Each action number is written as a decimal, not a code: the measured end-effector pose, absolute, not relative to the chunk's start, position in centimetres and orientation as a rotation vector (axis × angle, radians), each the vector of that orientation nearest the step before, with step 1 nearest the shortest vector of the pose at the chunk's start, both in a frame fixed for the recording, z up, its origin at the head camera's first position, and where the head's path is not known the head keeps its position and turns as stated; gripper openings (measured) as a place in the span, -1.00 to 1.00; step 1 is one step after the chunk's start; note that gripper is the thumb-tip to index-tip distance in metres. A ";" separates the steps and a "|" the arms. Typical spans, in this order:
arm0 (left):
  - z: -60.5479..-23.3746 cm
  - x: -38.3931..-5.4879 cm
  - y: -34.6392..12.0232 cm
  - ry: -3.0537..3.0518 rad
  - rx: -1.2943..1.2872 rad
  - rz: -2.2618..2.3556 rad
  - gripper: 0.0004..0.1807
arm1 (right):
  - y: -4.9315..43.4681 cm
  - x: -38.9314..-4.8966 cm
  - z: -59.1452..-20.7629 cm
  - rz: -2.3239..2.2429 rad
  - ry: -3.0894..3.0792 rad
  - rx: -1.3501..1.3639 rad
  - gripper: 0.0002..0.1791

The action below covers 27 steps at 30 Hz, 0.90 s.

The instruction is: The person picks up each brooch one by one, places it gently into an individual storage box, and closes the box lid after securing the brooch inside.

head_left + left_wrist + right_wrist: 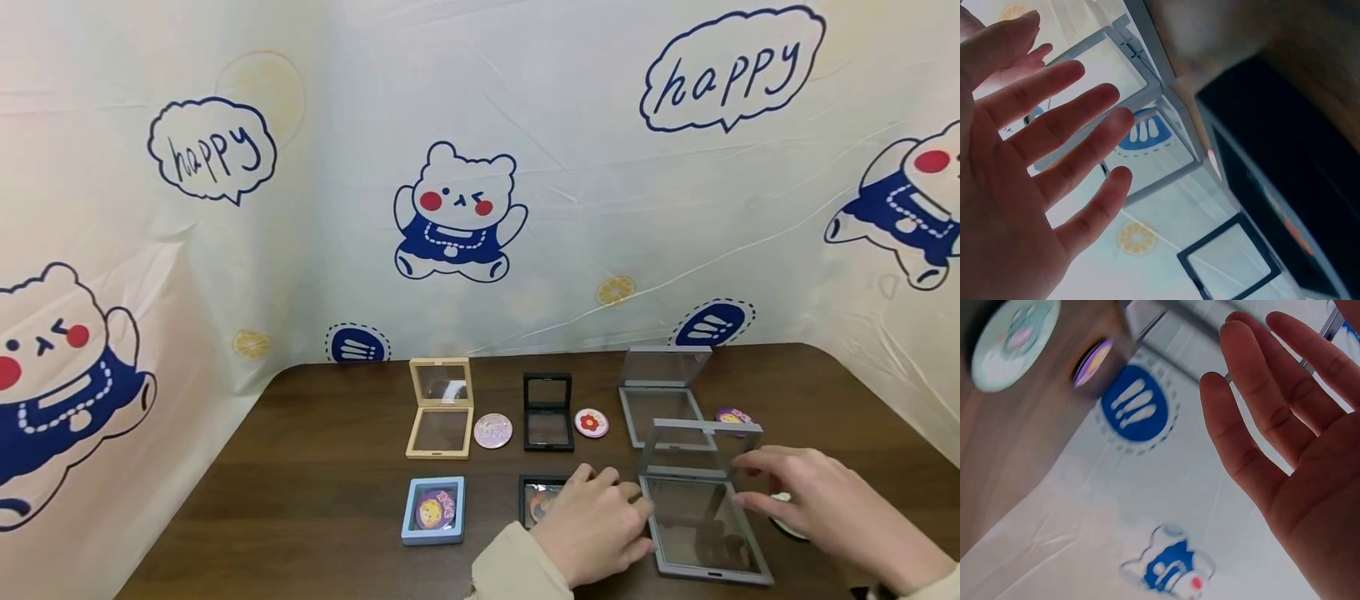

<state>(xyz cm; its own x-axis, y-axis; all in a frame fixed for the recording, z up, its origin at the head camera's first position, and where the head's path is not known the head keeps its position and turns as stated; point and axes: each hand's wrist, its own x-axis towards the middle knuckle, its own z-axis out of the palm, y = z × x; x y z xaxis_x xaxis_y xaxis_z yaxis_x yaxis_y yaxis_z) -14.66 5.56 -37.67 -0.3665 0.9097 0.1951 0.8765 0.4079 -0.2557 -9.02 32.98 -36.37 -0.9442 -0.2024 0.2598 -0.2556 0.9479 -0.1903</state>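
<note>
A large grey display frame (705, 525) lies unfolded on the table, its clear lid (697, 450) raised at the back. My left hand (596, 525) is at the frame's left edge; in the left wrist view its fingers (1063, 128) are spread and loosely extended, holding nothing. At the lid's right side is my right hand (813, 500), fingers (1244, 434) relaxed and slightly bent with nothing gripped. A pale green badge (1016, 344) lies beside the right hand, mostly covered by it in the head view. My left hand partly hides a black frame (534, 500) with a badge inside.
A closed blue frame (433, 511) holds a badge. Farther back stand an open cream frame (440, 408), an open black one (548, 412) and another grey one (663, 400). Between them lie a glittery badge (492, 431), a flower badge (592, 422) and a purple badge (732, 416).
</note>
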 end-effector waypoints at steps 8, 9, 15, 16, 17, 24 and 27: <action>-38.2 -14.6 7.1 -2.428 -1.594 0.153 -0.71 | 36.4 -9.2 -36.0 0.428 -3.050 0.159 -0.64; -38.3 -14.6 7.2 -2.432 -1.602 0.150 -0.71 | 36.7 -9.2 -36.1 0.433 -3.061 0.149 -0.62; -38.7 -14.8 7.5 -2.455 -1.628 0.128 -0.78 | 38.1 -9.4 -36.2 0.447 -3.086 0.117 -0.59; -38.7 -14.9 7.4 -2.453 -1.621 0.130 -0.78 | 38.3 -9.4 -36.2 0.439 -3.083 0.115 -0.59; -38.7 -14.9 7.4 -2.449 -1.614 0.130 -0.79 | 38.4 -9.4 -36.3 0.427 -3.077 0.119 -0.60; -39.1 -14.8 7.2 -2.472 -1.598 0.194 -0.74 | 39.1 -8.5 -36.8 0.367 -3.035 0.134 -0.63; -39.4 -14.9 7.2 -2.491 -1.618 0.220 -0.74 | 39.0 -8.3 -37.2 0.374 -3.021 0.153 -0.63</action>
<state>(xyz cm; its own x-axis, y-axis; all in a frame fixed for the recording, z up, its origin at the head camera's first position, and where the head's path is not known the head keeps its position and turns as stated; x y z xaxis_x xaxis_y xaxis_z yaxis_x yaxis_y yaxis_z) -14.88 7.17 -39.36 -0.4004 0.9146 0.0560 0.8907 0.4028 -0.2105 -8.27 39.00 -37.15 -0.9906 -0.0881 0.1049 -0.1110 0.9648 -0.2382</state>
